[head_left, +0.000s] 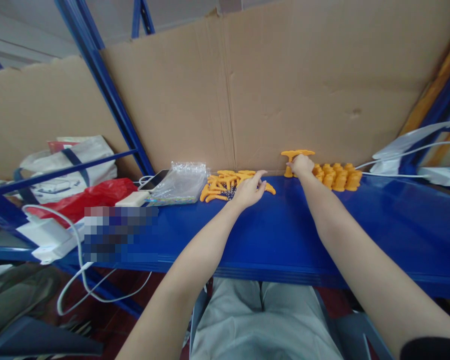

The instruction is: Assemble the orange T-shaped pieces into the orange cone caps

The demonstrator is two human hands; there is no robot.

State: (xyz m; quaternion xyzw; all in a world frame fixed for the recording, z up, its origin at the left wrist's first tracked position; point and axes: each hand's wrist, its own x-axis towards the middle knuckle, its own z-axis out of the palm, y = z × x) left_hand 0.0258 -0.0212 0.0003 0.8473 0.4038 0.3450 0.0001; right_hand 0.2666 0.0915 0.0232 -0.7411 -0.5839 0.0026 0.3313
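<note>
My right hand (303, 164) is closed on an orange T-shaped piece (288, 170), which stands upright by the cardboard at the back of the blue table. Its wide curved bar is on top and its foot flares at the bottom. Beside that hand, several small orange upright pieces (339, 177) are grouped closely in rows. My left hand (249, 191) is over the right side of a loose pile of orange curved pieces (220, 182), fingers stretched and apart. Small dark metallic bits show among the pile. Whether the left fingers touch a piece is hard to see.
A stack of clear plastic bags (183, 185) lies left of the pile, with a phone (155, 180) behind. Further left are a red plastic bag (93, 202), a white power strip (55, 245) with cables, and a cloth bag (74, 165). Cardboard (285, 75) walls the back.
</note>
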